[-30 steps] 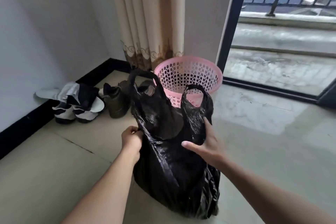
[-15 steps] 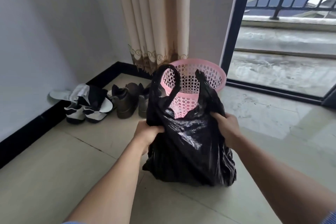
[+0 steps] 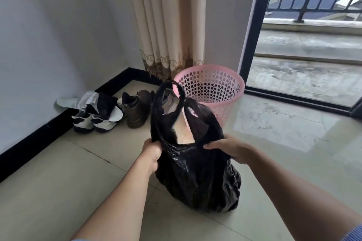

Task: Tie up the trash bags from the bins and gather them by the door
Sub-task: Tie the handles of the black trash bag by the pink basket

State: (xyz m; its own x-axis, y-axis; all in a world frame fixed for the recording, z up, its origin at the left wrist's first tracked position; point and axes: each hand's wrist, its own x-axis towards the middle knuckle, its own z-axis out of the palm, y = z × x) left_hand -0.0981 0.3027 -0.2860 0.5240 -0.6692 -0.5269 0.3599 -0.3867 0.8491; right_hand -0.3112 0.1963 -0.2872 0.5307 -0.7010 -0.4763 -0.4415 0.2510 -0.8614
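Note:
A black plastic trash bag (image 3: 197,178) stands on the tiled floor in front of me, its two handle loops crossed and standing up. My left hand (image 3: 151,153) grips the bag's left upper edge. My right hand (image 3: 228,147) pinches the right handle near its base. Just behind the bag stands a pink perforated bin (image 3: 210,92) with no liner in it.
Several shoes (image 3: 98,112) and a brown boot (image 3: 137,108) lie along the black skirting at the left wall. A beige curtain (image 3: 168,21) hangs in the corner. A sliding door frame (image 3: 252,27) at the right opens on a balcony with railings.
The bag has been lowered and now rests on the floor, fuller at the base. Its handles have been drawn together and crossed, and both hands have shifted on its top.

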